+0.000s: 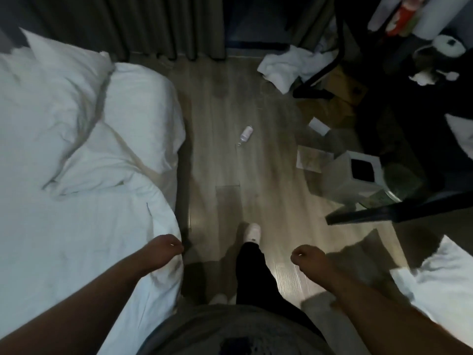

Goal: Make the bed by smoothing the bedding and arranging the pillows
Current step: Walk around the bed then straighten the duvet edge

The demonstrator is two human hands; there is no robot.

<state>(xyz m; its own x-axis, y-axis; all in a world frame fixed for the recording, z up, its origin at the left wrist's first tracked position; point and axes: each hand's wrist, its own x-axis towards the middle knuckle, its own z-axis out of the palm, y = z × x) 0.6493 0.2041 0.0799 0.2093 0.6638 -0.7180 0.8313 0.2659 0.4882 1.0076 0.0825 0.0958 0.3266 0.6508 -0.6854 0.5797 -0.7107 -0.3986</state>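
Grey top (pixel 230 329) with dark print, black trousers (pixel 252 272), white footwear (pixel 252 230), possibly slippers, forearms (pixel 76 303) bare.

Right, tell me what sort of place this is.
A bedroom, possibly a hotel room: a bed with a rumpled white duvet and pillows, dark floor-length curtains behind it, and a wood-look floor strewn with crumpled white cloth and a small bottle.

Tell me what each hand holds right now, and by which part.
Right hand holds nothing, its fingers loosely curled over the floor. Left hand is curled at the side edge of the duvet; whether it grips that edge cannot be told.
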